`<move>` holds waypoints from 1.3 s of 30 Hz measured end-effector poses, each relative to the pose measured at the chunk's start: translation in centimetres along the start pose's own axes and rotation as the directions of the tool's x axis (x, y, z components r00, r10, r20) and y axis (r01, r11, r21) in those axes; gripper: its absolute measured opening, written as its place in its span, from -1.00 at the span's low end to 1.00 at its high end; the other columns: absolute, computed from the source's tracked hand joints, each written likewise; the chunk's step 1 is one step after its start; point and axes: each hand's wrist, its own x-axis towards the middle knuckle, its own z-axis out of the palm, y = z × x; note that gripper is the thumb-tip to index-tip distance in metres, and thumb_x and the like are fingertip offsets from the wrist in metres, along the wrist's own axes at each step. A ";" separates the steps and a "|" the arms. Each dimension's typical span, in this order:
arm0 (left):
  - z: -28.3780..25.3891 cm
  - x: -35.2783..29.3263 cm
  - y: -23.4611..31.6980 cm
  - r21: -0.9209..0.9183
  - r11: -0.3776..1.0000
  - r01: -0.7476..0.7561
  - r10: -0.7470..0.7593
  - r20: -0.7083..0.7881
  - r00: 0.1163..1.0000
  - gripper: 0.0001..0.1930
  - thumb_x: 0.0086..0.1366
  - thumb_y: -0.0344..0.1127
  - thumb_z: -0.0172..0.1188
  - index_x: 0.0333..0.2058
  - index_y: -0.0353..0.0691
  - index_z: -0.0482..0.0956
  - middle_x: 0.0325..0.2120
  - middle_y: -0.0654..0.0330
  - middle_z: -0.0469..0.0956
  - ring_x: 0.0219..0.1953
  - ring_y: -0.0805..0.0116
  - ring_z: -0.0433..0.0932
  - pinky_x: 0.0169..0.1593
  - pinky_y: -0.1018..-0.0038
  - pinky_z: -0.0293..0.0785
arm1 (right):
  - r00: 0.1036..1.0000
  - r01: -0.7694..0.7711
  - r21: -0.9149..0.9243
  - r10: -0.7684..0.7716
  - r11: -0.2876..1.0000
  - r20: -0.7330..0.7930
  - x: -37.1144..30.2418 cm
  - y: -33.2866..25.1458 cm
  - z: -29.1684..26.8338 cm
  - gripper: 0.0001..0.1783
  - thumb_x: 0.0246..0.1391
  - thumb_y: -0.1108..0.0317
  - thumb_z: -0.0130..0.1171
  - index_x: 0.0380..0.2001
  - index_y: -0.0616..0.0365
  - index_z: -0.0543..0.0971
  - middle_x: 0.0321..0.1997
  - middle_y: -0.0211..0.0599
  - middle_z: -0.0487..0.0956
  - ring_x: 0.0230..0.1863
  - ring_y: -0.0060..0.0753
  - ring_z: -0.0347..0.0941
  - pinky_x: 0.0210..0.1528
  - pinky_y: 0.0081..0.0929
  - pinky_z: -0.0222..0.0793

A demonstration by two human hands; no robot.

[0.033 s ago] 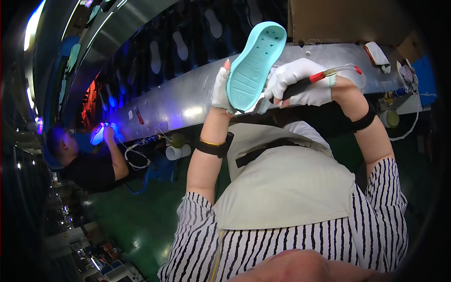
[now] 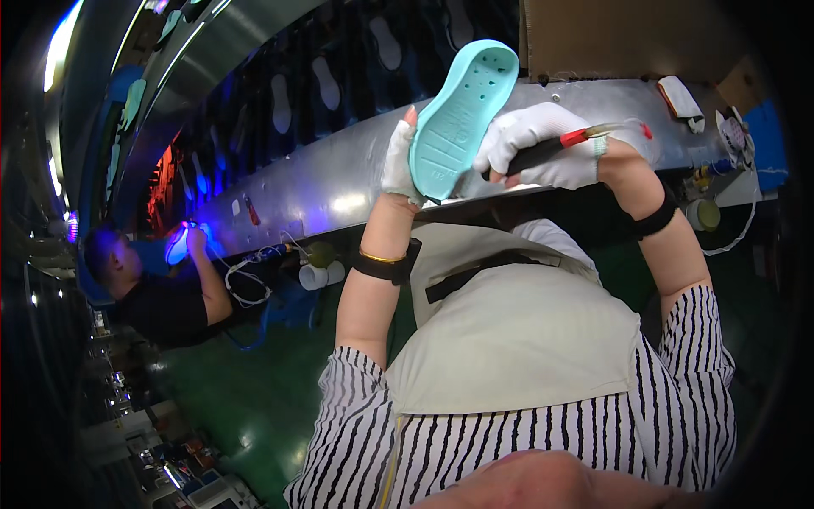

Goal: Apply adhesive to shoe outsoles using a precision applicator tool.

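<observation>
A turquoise shoe sole (image 2: 462, 127) with small holes toward its upper end stands tilted over the metal bench. My left hand (image 2: 398, 161), in a white glove with bare fingertips, grips the sole by its left edge; most of its fingers are hidden behind it. In a similar white glove, my right hand (image 2: 543, 144) is closed around a slim black-handled tool (image 2: 538, 154) with a red collar and a clear hose. The tool's dark tip points at the lower right edge of the sole. Whether it touches the sole, I cannot tell.
Behind the metal bench (image 2: 326, 182) runs a dark conveyor (image 2: 365, 89) carrying several soles. A cardboard box (image 2: 610, 42) stands at the back right, near a folded cloth (image 2: 681, 100). At the left, a co-worker (image 2: 170, 288) handles a sole under blue light.
My right hand has shifted slightly left with the tool, closer to the sole's edge. The sole and my left hand stay almost where they were.
</observation>
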 end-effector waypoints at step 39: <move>7.7 13.5 31.4 0.258 -0.860 0.440 0.479 0.111 0.871 -0.60 0.17 0.14 -0.04 -0.02 0.28 0.43 -0.04 0.42 0.37 0.08 0.42 0.31 0.12 -0.01 0.11 | 0.773 -0.132 -0.215 -0.035 0.968 -0.633 -4.3 -2.8 -0.3 -0.79 -0.25 0.65 0.28 -0.45 0.21 0.53 -0.27 -0.24 0.54 -0.24 -0.42 0.45 -0.15 -0.54 0.37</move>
